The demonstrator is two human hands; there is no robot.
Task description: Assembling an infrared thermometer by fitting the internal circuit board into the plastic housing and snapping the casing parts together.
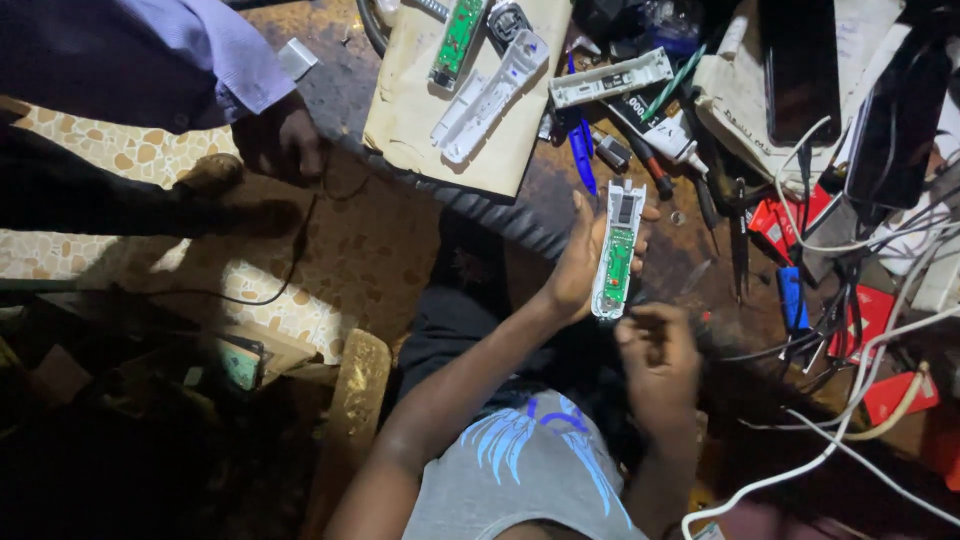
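Head view: my left hand (578, 262) has its grip closed around an opened white remote (617, 250); my right hand (655, 350), fingers curled, pinches at its lower end.

A big dark phone screen (800, 70) is seen lying flat near the top right, propped on a stack of papers. A second black screen (897, 120) is tilted just beside it, at the right edge. Small red boxes (870, 310) are scattered under the white cables further down the right side. A tan envelope-like packet (410, 120) is laid at top centre, with white casings on it. A little greenish screen (240, 365) glows low on the left.
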